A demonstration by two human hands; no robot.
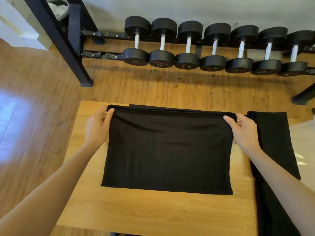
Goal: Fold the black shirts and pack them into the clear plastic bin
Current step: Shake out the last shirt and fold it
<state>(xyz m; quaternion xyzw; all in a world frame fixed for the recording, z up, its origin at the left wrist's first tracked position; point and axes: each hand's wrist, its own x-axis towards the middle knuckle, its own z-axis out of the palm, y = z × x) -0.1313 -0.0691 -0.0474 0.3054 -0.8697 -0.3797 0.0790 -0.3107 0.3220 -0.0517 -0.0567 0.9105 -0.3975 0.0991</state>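
A black shirt (168, 150), partly folded into a wide rectangle, lies on the wooden table (153, 213). My left hand (97, 126) pinches its far left corner and my right hand (243, 130) pinches its far right corner, with the far edge lifted slightly off the table. More black shirt fabric (274, 143) hangs over the table's right side, beyond my right forearm. A pale, glossy surface (305, 142) at the far right edge may be the clear plastic bin; I cannot tell for sure.
A rack of several black dumbbells (214, 46) stands on the wooden floor beyond the table. A black metal frame leg (68, 48) slants down at the upper left. Sunlight falls on the floor at the left.
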